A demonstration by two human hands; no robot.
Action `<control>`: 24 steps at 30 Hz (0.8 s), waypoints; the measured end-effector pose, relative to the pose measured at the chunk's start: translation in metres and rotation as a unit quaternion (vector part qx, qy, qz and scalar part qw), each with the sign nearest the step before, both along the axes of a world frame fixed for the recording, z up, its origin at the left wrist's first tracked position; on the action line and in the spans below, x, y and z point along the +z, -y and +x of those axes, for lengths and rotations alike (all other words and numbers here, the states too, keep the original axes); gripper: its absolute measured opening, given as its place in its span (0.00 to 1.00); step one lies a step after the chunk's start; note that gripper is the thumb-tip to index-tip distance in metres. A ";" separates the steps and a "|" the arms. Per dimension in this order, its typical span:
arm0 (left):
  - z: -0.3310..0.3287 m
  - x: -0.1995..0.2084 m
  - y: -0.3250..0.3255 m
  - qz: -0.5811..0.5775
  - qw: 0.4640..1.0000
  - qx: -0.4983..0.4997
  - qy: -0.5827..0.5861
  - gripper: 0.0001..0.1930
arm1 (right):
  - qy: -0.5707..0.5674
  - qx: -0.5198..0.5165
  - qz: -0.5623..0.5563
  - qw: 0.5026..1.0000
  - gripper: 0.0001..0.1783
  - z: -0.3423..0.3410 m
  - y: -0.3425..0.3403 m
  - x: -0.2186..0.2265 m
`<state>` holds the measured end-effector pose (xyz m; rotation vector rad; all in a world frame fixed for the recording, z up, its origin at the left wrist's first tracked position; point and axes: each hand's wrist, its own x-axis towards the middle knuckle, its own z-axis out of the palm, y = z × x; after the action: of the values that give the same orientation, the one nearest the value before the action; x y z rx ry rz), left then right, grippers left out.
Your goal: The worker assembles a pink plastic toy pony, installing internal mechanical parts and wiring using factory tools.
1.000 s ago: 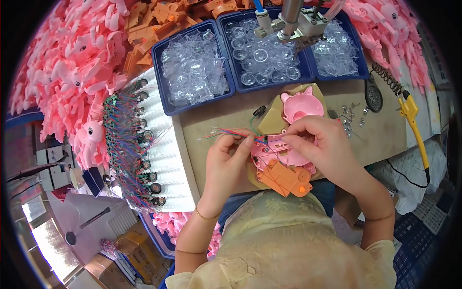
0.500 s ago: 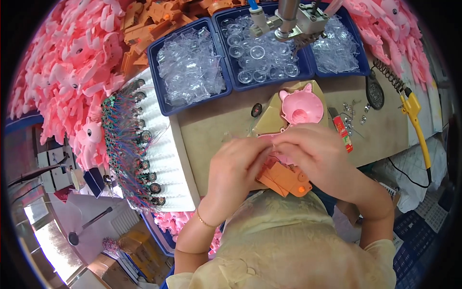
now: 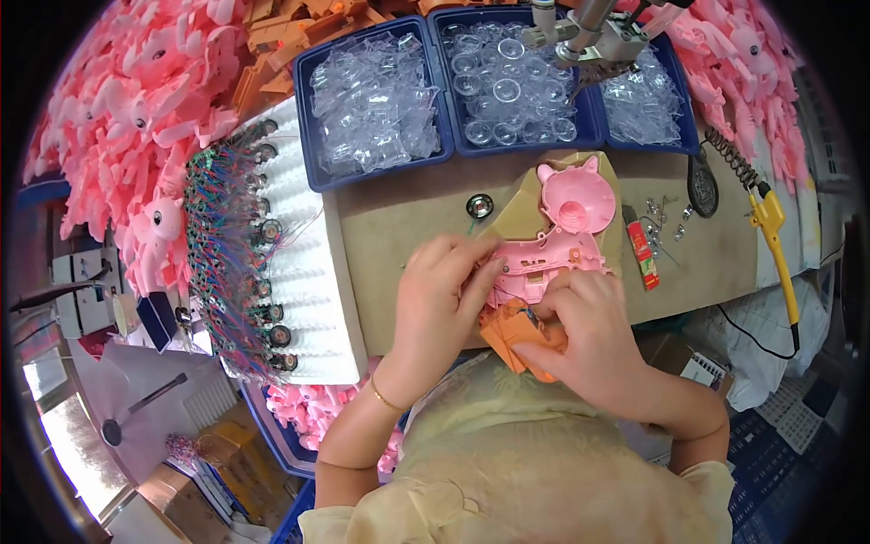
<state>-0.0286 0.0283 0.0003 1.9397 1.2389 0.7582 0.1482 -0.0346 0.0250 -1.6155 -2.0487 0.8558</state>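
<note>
A pink animal-shaped toy shell half (image 3: pixel 580 201) lies hollow side up in a tan cradle (image 3: pixel 518 214), its head end away from me. My left hand (image 3: pixel 446 288) is closed at the near left edge of the shell's body, thumb and fingertips pinched on it. Against the shell's near side is an orange plastic housing (image 3: pixel 507 337) with thin wires around it. My right hand (image 3: pixel 589 331) is curled over that housing, thumb on its face and fingers by the wires. A small round speaker (image 3: pixel 479 207) rests on the bench left of the cradle.
Blue bins (image 3: pixel 372 104) of clear plastic parts line the back, under a metal machine head (image 3: pixel 603 41). At left, wired speakers (image 3: pixel 269 231) sit on white foam (image 3: pixel 313 299). Pink shells (image 3: pixel 136 118) are heaped beyond. A yellow-handled tool (image 3: pixel 770 222) hangs at right, near a red-and-black strip (image 3: pixel 640 249).
My hands have come apart from over the shell, uncovering its body. The right hand has moved nearer to me, onto the orange housing. The loose speaker now shows its face more fully.
</note>
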 end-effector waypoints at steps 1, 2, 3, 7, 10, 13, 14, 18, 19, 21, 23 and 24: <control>0.000 0.002 0.005 -0.001 1.000 0.000 0.002 0.05 | 0.002 0.000 -0.001 1.000 0.20 -0.002 0.002 0.000; 0.000 0.007 0.014 0.089 0.995 0.041 -0.007 0.07 | 0.019 -0.007 0.007 1.000 0.19 -0.005 0.005 0.001; 0.000 0.010 0.022 0.179 0.980 0.081 -0.016 0.09 | 0.036 -0.016 0.015 0.999 0.18 -0.007 0.006 0.002; -0.008 0.011 0.035 0.171 0.979 -0.069 -0.082 0.14 | 0.051 -0.013 0.043 0.998 0.18 -0.009 0.005 0.008; -0.009 0.003 0.030 0.077 0.995 -0.038 -0.053 0.12 | 0.052 -0.003 0.009 0.999 0.19 -0.001 -0.019 0.029; -0.007 0.002 0.031 0.090 0.994 -0.032 -0.059 0.11 | 0.195 0.183 0.031 0.963 0.17 0.006 -0.046 0.052; -0.005 0.002 0.032 0.090 0.994 -0.030 -0.056 0.11 | 0.199 0.186 0.031 0.962 0.17 0.008 -0.054 0.053; 0.002 -0.003 0.035 0.128 0.990 0.006 -0.059 0.12 | 0.217 0.275 0.113 0.930 0.15 0.017 -0.076 0.047; 0.003 -0.006 0.035 0.147 0.987 0.011 -0.060 0.12 | 0.167 0.279 0.081 0.942 0.15 0.023 -0.078 0.038; 0.004 -0.010 0.036 0.173 0.983 0.019 -0.055 0.12 | 0.118 0.288 0.046 0.949 0.16 0.030 -0.078 0.032; 0.003 -0.015 0.036 0.199 0.978 0.022 -0.054 0.12 | 0.114 0.249 0.048 0.960 0.17 0.030 -0.073 0.031; 0.003 -0.018 0.036 0.217 0.974 0.027 -0.058 0.12 | 0.113 0.252 0.047 0.960 0.17 0.029 -0.074 0.032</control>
<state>-0.0255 -0.0073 -0.0178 2.3359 1.2774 1.0225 0.1770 0.0394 0.0575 -1.1980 -2.6822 0.7374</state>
